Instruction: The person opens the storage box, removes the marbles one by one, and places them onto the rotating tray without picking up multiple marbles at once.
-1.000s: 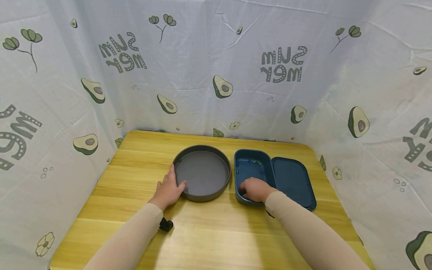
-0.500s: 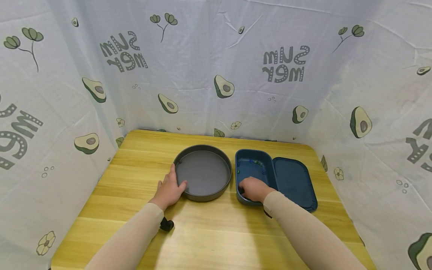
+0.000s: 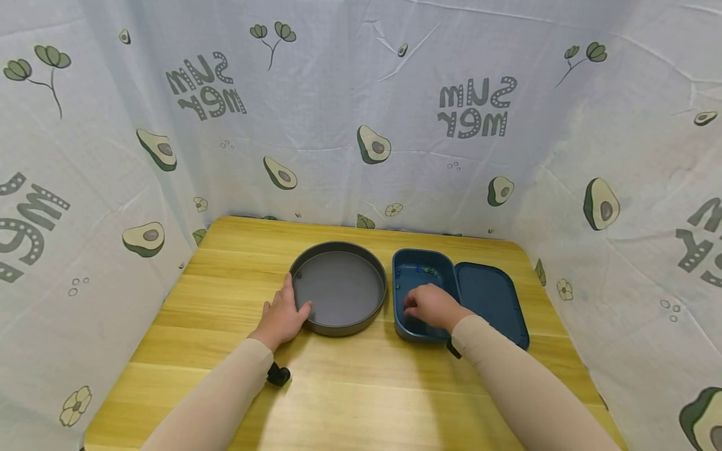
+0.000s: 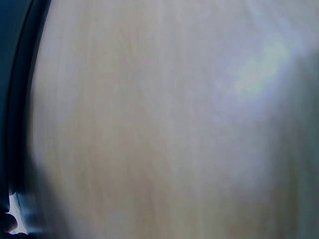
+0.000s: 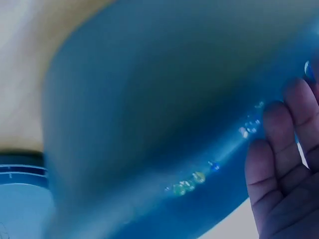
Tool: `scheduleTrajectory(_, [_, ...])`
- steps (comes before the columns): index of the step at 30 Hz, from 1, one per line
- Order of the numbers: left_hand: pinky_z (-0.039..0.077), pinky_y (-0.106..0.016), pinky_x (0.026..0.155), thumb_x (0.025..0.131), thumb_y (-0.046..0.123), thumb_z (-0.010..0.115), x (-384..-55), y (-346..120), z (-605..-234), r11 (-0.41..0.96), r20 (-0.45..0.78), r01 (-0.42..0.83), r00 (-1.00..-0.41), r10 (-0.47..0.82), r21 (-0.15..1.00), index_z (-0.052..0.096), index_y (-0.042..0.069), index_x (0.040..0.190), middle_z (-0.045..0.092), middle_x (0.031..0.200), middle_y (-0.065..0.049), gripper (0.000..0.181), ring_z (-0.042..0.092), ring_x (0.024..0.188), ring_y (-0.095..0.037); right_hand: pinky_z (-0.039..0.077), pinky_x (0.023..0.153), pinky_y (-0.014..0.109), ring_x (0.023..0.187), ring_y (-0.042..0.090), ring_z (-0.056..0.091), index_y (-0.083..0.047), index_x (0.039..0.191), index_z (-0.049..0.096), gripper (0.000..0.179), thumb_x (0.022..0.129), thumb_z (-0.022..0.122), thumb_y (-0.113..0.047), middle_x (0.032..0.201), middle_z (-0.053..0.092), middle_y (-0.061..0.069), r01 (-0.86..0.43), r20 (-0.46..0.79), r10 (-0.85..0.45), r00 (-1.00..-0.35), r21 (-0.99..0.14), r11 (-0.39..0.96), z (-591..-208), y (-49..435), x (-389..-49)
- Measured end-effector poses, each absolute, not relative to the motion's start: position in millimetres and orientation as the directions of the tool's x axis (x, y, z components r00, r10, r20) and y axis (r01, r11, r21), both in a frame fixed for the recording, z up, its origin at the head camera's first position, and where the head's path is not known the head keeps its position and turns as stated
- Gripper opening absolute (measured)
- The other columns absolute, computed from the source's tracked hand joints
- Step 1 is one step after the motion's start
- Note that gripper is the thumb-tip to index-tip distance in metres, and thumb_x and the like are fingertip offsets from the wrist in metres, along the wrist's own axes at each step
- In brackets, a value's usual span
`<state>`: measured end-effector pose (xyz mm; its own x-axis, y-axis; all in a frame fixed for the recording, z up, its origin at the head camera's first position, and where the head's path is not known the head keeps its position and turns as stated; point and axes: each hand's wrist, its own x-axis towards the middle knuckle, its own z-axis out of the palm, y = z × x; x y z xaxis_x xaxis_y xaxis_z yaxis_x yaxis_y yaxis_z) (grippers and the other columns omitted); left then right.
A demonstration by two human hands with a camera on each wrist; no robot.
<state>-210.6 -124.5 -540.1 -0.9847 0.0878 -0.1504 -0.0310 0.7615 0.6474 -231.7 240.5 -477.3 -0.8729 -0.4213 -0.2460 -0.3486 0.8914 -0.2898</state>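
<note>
A round dark-grey pan stands on the table, with a small marble against its left inner wall. My left hand rests on the pan's near-left rim, fingers spread and fairly straight. To the right is an open blue box with several small marbles, green and blue. Inside the box's near part, my right hand has curled fingers. The right wrist view shows a blue marble at its fingertips, apparently pinched; the thumb is out of sight.
The box's blue lid lies to its right. A printed curtain surrounds the wooden table at the back and sides. A black wrist camera sits beneath the left wrist. The left wrist view shows mostly tabletop.
My right hand has come up from the box's near-left corner and shifted slightly right and away from me. The left hand stays at the pan's rim. The pan's marble sits slightly nearer.
</note>
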Motion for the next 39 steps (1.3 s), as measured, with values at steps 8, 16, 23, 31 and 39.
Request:
scheduleTrajectory(8, [0.007,-0.075,0.126,0.106,0.047,0.054,-211.3,-124.5,-542.9,0.764,-0.146,-0.025,-0.985,0.091,0.644,-0.01,0.009,0.169,0.023,0.171,-0.03,0.098,0.02,0.16,-0.05,0.062,0.084,0.038,0.09,0.014,0.072,-0.011,0.112,0.08,0.018,0.099,0.074,-0.023,0.102,0.078,-0.001,-0.29,-0.178,-0.377,-0.909,-0.381,0.878,-466.4,237.0,-237.3])
scheduleTrajectory(16, [0.006,-0.074,0.126,0.106,0.046,0.055,-209.5,-124.0,-539.7,0.763,-0.149,-0.028,-0.985,0.09,0.646,-0.01,0.008,0.169,0.021,0.173,-0.027,0.098,0.02,0.16,-0.049,0.062,0.082,0.038,0.089,0.013,0.071,-0.008,0.117,0.079,0.023,0.101,0.072,-0.023,0.103,0.078,0.0,-0.285,-0.094,-0.371,-0.924,-0.477,0.832,-462.4,222.7,-238.9])
scheduleTrajectory(23, [0.006,-0.074,0.126,0.106,0.046,0.055,-209.8,-124.1,-539.6,0.765,-0.146,-0.026,-0.985,0.089,0.643,-0.011,0.008,0.169,0.021,0.173,-0.027,0.098,0.02,0.16,-0.049,0.061,0.084,0.039,0.091,0.016,0.07,-0.012,0.115,0.079,0.021,0.101,0.071,-0.026,0.104,0.077,0.0,-0.246,-0.066,-0.331,-0.941,-0.538,0.806,-458.4,206.6,-239.2])
scheduleTrajectory(31, [0.007,-0.074,0.126,0.106,0.046,0.055,-210.8,-124.4,-538.8,0.761,-0.14,-0.022,-0.986,0.09,0.648,-0.01,0.008,0.169,0.021,0.173,-0.027,0.098,0.02,0.16,-0.049,0.061,0.085,0.039,0.094,0.017,0.068,-0.008,0.122,0.077,0.028,0.102,0.071,-0.026,0.109,0.077,0.003,-0.207,-0.068,-0.314,-0.947,-0.616,0.76,-454.5,186.1,-240.3])
scheduleTrajectory(39, [0.007,-0.075,0.126,0.106,0.046,0.055,-210.6,-125.2,-538.6,0.76,-0.139,-0.021,-0.986,0.091,0.65,-0.01,0.009,0.169,0.022,0.173,-0.027,0.098,0.02,0.16,-0.05,0.059,0.082,0.036,0.09,0.015,0.066,-0.009,0.123,0.077,0.028,0.102,0.071,-0.027,0.107,0.076,0.001,-0.231,-0.054,-0.337,-0.94,-0.626,0.745,-452.1,161.8,-241.7])
